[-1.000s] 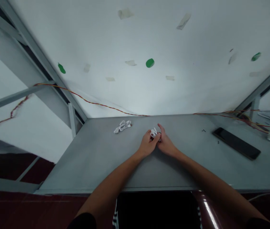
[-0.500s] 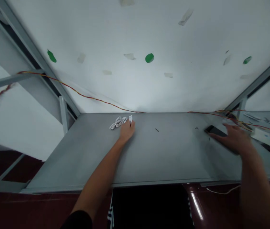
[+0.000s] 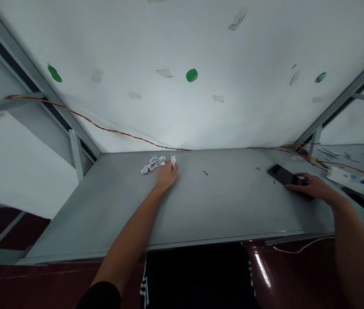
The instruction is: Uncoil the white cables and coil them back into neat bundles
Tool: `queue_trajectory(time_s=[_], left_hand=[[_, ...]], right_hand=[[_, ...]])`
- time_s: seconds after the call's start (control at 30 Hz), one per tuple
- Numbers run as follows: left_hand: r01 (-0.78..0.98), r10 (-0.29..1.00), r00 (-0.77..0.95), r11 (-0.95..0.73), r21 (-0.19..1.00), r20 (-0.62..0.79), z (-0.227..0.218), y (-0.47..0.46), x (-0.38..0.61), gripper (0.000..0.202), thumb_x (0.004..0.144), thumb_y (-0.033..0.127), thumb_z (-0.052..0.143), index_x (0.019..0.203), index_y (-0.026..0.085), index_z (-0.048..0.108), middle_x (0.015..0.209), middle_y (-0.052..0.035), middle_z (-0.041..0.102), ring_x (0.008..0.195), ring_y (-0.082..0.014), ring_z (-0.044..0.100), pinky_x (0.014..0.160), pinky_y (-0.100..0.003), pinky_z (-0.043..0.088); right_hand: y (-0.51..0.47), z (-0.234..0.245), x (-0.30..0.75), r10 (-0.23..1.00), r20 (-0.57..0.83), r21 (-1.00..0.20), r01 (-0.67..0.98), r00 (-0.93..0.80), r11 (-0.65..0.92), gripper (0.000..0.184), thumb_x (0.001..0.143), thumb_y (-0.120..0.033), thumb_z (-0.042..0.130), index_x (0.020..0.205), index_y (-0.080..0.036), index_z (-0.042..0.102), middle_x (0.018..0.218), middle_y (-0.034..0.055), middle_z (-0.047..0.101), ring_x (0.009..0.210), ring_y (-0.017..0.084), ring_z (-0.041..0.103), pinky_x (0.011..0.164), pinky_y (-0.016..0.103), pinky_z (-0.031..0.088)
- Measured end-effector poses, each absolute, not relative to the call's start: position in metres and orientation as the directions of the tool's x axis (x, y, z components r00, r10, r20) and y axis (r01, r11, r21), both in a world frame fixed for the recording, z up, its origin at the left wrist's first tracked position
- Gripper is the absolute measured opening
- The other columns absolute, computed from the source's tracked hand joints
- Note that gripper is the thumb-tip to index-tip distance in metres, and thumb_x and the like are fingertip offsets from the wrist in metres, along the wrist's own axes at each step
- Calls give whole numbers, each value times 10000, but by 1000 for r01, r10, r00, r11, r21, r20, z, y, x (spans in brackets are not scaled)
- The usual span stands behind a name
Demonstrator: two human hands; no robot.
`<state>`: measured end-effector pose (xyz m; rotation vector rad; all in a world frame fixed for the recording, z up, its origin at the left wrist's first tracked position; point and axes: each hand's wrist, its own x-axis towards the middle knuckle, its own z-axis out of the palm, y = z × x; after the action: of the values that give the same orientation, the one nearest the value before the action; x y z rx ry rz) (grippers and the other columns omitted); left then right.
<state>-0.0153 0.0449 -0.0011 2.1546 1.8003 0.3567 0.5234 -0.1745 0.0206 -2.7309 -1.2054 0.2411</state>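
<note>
My left hand (image 3: 166,174) rests at the back of the grey table, its fingers closed around a bundled white cable (image 3: 173,160) whose loop pokes out above them. Just left of it lies another part of white cable, coiled (image 3: 153,164); whether the two are joined is hidden by the hand. On the right, my right hand (image 3: 315,188) is over a black smartphone (image 3: 281,174) lying flat on the table. Thumb and fingers grip the phone's two long edges, and the palm hides part of its near end.
Small black twist ties (image 3: 205,173) lie scattered on the tabletop (image 3: 220,206). A red-yellow twisted wire (image 3: 120,132) runs along the white back panel. Right of the phone are a white box-like item with blue marks (image 3: 349,176) and a dark flat object (image 3: 363,201).
My right hand has settled lower onto the phone, its fingers now around the edges. The whole view has shifted slightly, so things appear further left. My left hand keeps its grip.
</note>
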Motion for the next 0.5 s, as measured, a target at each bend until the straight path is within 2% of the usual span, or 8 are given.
queue_trajectory(time_s=[0.1,0.23,0.5], left_hand=[[912,978,206,-184,366,-21,0,44,-14,383,1081,386,334,1140,196,661,1099,-134,763,1056,-300,718,832,-354,488],[918,972,233,-209,338,-32,0,43,-13,377,1080,380,341,1157,190,657,1119,-141,760,1071,-310,719,824,-358,489],[912,965,260,-235,337,-30,-3,44,-13,397,1078,409,340,1180,205,665,1093,-141,769,1057,-313,720,811,-361,488]], right_hand=[[-175,19,528,737,-210,-267,687,643,-676,723,742,-520,815,1347,-171,626,1115,208,688,935,315,663,879,407,486],[-176,19,522,723,-203,-310,657,661,-688,703,761,-546,793,1338,-185,616,1089,192,675,865,296,648,834,410,482],[-176,15,515,682,-198,-227,644,704,-730,780,724,-690,782,1303,-202,598,1023,169,686,882,320,661,792,408,488]])
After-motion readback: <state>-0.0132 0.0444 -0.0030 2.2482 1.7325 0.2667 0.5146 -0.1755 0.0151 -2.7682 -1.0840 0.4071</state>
